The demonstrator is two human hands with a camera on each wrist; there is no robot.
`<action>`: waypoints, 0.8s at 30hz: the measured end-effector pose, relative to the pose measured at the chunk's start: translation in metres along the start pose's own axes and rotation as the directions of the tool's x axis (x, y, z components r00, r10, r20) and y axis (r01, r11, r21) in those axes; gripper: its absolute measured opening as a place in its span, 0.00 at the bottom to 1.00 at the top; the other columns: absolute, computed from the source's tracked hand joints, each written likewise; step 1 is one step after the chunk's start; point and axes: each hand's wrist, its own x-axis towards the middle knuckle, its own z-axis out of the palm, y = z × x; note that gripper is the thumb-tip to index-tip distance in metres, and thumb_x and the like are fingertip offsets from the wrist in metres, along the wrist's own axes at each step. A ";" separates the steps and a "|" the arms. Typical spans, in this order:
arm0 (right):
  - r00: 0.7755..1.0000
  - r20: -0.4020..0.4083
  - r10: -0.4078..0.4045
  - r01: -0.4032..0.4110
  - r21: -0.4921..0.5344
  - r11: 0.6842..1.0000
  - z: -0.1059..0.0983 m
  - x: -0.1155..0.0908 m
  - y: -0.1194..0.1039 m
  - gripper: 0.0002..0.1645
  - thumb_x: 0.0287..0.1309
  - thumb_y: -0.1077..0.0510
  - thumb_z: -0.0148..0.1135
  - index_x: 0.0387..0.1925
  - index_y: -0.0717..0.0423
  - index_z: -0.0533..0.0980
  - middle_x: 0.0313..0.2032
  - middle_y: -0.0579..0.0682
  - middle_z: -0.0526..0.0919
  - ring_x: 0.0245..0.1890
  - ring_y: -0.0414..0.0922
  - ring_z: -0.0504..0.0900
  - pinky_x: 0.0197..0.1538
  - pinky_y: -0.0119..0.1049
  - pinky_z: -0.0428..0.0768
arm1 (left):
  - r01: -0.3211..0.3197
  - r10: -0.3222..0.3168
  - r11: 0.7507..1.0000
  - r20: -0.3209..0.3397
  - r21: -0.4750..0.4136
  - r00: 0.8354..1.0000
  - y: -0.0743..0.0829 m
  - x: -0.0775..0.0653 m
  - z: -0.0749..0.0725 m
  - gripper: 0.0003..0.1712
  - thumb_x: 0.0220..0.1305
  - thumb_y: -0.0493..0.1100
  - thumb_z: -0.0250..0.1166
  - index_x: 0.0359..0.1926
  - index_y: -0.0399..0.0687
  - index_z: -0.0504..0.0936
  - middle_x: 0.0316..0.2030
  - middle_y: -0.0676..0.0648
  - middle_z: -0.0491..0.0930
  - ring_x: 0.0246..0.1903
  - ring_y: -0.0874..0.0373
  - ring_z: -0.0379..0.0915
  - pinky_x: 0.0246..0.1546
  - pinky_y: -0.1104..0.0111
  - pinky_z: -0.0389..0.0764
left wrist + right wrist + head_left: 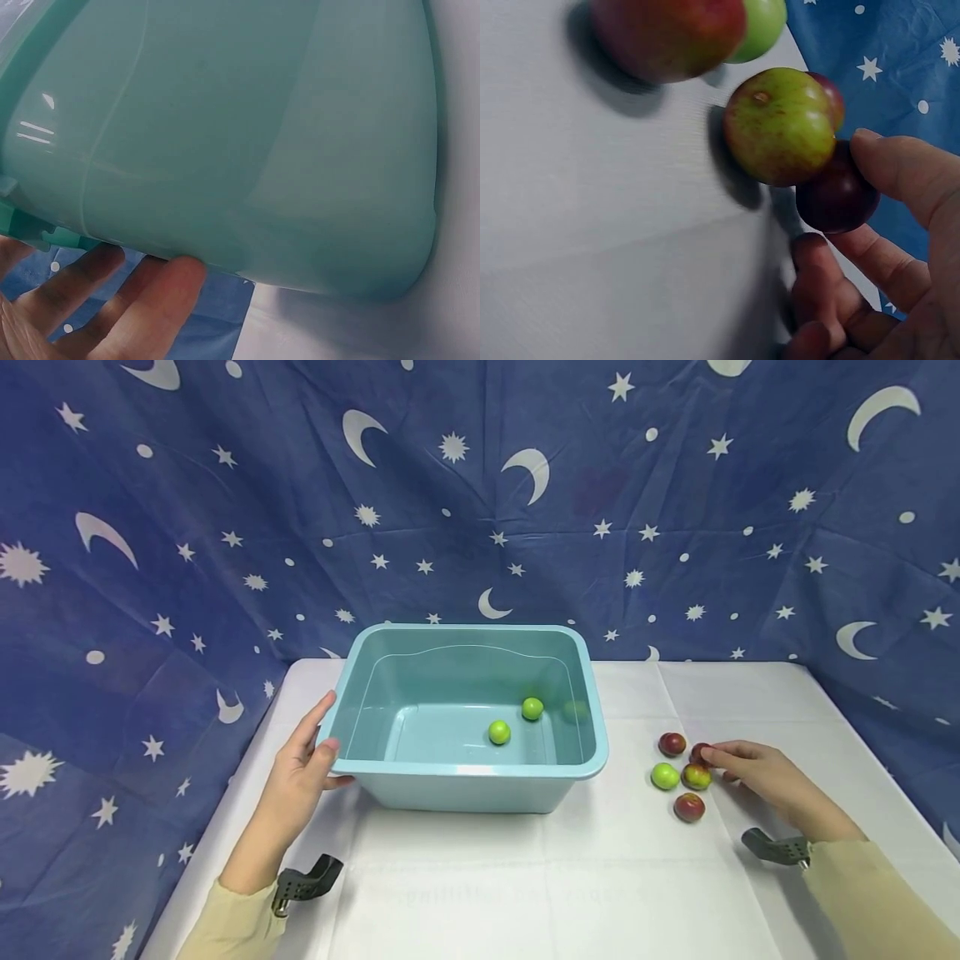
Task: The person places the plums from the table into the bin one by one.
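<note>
A light blue plastic tub point(480, 770) stands on the table with two green round fruits point(499, 732) inside. At its left front corner my left hand point(300, 772) holds the rim, thumb on the edge; in the left wrist view its fingers point(161, 304) touch the outer wall. My right hand point(757, 772) pinches a dark red plum point(838, 191) between thumb and fingers, partly hidden in the head view. Beside it lie a yellow-green and red plum point(780, 127), two more red plums point(672, 744) and a green round fruit point(664, 776).
A white cloth covers the table point(450, 893). Behind and beside the table hangs a blue curtain point(480, 527) with moons and stars. Dark wrist mounts point(309, 881) sit on both forearms, over beige sleeves.
</note>
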 end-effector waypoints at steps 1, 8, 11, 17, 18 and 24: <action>1.000 0.002 -0.003 0.003 -0.005 1.000 -0.002 0.000 0.000 0.51 0.59 0.27 0.53 0.63 0.67 0.66 0.58 0.66 0.71 0.54 0.60 0.70 0.53 0.54 0.75 | -0.002 0.002 1.000 0.000 -0.001 1.000 0.000 0.000 0.000 0.31 0.75 0.39 0.48 0.75 0.60 0.55 0.68 0.38 0.58 0.46 0.52 0.76 0.33 0.58 0.86; 1.000 0.005 0.004 -0.004 0.004 1.000 -0.012 -0.005 -0.010 0.52 0.60 0.28 0.52 0.65 0.69 0.62 0.58 0.69 0.69 0.54 0.61 0.70 0.52 0.53 0.76 | -0.003 0.003 1.000 0.002 -0.002 1.000 -0.001 0.001 0.000 0.31 0.75 0.40 0.48 0.75 0.59 0.55 0.69 0.38 0.58 0.47 0.53 0.76 0.33 0.59 0.86; 1.000 -0.005 -0.018 0.018 0.018 1.000 -0.017 -0.007 -0.017 0.51 0.61 0.29 0.53 0.65 0.69 0.62 0.59 0.69 0.69 0.54 0.61 0.71 0.50 0.52 0.76 | 0.000 0.000 1.000 0.001 -0.002 1.000 0.000 0.001 0.000 0.31 0.75 0.40 0.48 0.75 0.59 0.55 0.69 0.38 0.58 0.47 0.52 0.76 0.33 0.58 0.86; 0.998 -0.023 -0.055 0.056 0.024 0.998 -0.027 -0.010 -0.040 0.51 0.60 0.29 0.53 0.66 0.66 0.61 0.61 0.69 0.67 0.56 0.63 0.69 0.50 0.56 0.74 | 0.011 -0.011 1.000 0.001 0.008 1.000 0.001 0.000 0.000 0.31 0.75 0.41 0.48 0.75 0.61 0.54 0.69 0.38 0.58 0.47 0.53 0.76 0.34 0.58 0.86; 0.998 -0.027 -0.060 0.061 0.025 0.998 -0.028 -0.010 -0.045 0.51 0.60 0.28 0.54 0.66 0.66 0.61 0.61 0.69 0.67 0.56 0.63 0.69 0.51 0.57 0.74 | 0.013 -0.013 1.000 0.000 0.009 1.000 0.002 -0.001 0.000 0.31 0.75 0.41 0.48 0.75 0.61 0.54 0.69 0.38 0.58 0.47 0.53 0.76 0.34 0.58 0.86; 0.993 -0.055 -0.102 0.104 0.039 0.994 -0.031 -0.013 -0.076 0.49 0.58 0.28 0.55 0.65 0.61 0.63 0.59 0.66 0.70 0.56 0.61 0.69 0.49 0.51 0.74 | 0.009 -0.009 1.000 -0.006 0.015 1.000 0.002 0.000 0.001 0.31 0.75 0.41 0.48 0.75 0.60 0.55 0.70 0.38 0.56 0.47 0.51 0.76 0.33 0.57 0.86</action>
